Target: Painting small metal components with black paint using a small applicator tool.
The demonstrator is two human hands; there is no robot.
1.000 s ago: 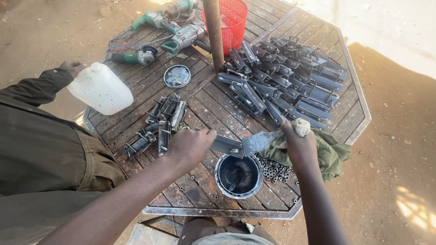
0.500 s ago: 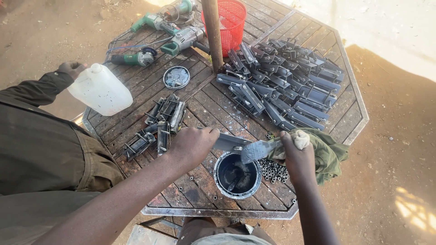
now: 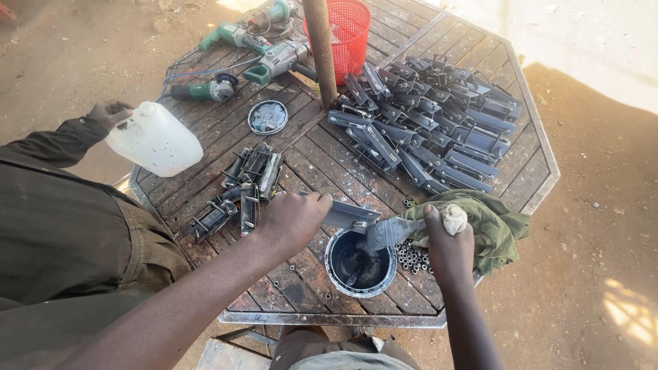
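Observation:
My left hand (image 3: 293, 220) grips one end of a flat grey metal piece (image 3: 349, 215) and holds it over an open round can of dark paint (image 3: 360, 262). My right hand (image 3: 447, 241) holds a paintbrush (image 3: 392, 231) with a rag-wrapped handle; its wet bristles rest against the metal piece above the can. A small heap of dark metal brackets (image 3: 241, 188) lies just beyond my left hand. A large spread of similar painted pieces (image 3: 432, 123) covers the far right of the wooden slatted table (image 3: 322, 161).
A person in olive clothing (image 3: 62, 233) sits at left, a hand (image 3: 110, 113) holding a white plastic jug (image 3: 156, 139). Green power tools (image 3: 257, 41), a can lid (image 3: 267, 116), a red basket (image 3: 349, 31), a pole (image 3: 321, 48), a green cloth (image 3: 493, 223) and small nuts (image 3: 410, 257) lie about.
The brush and the metal piece have dropped slightly toward the paint can. The person's jug stays in about the same place.

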